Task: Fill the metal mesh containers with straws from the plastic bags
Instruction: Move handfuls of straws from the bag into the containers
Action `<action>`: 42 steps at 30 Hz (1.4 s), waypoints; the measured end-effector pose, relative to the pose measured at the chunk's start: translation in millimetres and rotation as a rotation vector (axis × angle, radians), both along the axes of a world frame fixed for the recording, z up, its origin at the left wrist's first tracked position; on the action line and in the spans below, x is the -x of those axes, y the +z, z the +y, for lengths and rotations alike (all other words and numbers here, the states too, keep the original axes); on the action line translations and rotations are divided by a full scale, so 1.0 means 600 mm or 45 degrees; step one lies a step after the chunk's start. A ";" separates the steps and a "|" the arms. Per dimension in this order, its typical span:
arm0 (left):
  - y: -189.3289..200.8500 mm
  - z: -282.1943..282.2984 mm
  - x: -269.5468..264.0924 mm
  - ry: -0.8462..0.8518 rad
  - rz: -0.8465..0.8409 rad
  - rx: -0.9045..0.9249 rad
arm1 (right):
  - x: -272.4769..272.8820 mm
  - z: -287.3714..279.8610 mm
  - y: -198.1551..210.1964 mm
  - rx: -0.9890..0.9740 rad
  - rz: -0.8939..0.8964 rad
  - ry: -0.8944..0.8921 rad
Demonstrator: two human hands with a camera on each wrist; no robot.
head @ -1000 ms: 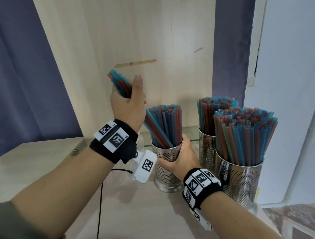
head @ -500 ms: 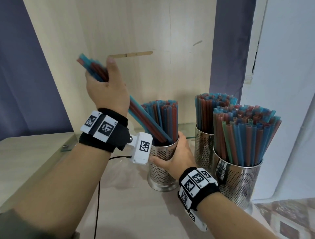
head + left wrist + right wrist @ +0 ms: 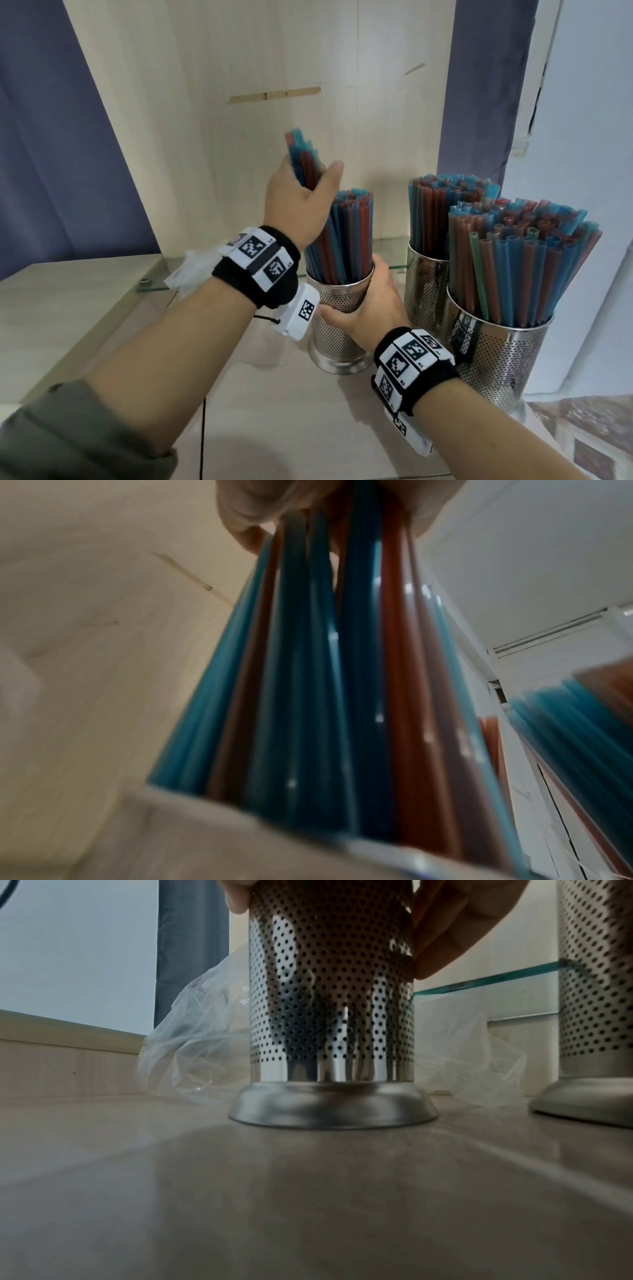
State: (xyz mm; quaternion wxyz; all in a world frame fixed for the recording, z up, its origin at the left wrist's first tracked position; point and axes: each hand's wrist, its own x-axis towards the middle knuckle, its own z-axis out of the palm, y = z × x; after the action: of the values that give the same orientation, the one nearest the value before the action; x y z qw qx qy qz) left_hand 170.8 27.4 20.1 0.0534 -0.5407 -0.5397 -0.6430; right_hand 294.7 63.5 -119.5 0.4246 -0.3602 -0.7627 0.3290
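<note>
My left hand (image 3: 301,202) grips a bundle of blue and red straws (image 3: 303,162), nearly upright, their lower ends inside the left mesh container (image 3: 337,329). The left wrist view shows the same bundle of straws (image 3: 329,696) running down from my fingers (image 3: 253,520) into the container's rim. My right hand (image 3: 368,308) wraps around that container's perforated wall (image 3: 329,988), which stands on the wooden counter and holds more straws (image 3: 349,236). Two other mesh containers (image 3: 493,356) (image 3: 423,294) on the right are packed with straws.
A crumpled clear plastic bag (image 3: 195,1042) lies behind the held container, also seen in the head view as a bag (image 3: 191,270) past my left wrist. A glass shelf edge (image 3: 154,291) runs along the wooden back panel. A black cable (image 3: 203,438) trails on the counter.
My left hand has swung the straw bundle from a steep lean to the left to nearly upright and moved right, above the container. The right hand keeps its hold on the container.
</note>
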 end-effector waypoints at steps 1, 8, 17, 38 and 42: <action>-0.009 0.006 0.003 0.015 0.022 0.024 | 0.000 0.000 0.000 0.000 -0.002 0.001; -0.032 0.000 -0.002 0.140 0.114 0.165 | -0.002 -0.003 0.006 0.007 -0.002 0.001; -0.017 -0.004 0.015 0.163 0.693 -0.101 | -0.010 -0.007 0.015 0.009 0.002 0.037; -0.174 -0.105 0.054 -0.104 -0.012 0.603 | 0.001 -0.024 0.007 0.012 -0.021 0.089; -0.207 -0.130 0.069 -0.073 -0.074 0.607 | 0.017 -0.049 0.005 0.030 -0.036 0.310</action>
State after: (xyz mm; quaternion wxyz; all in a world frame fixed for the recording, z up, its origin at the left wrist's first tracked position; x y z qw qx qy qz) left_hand 129.5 -50.3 -103.8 -0.1095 -0.5343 -0.6620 -0.5141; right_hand 284.2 34.0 -116.8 0.3667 -0.2746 -0.8027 0.3819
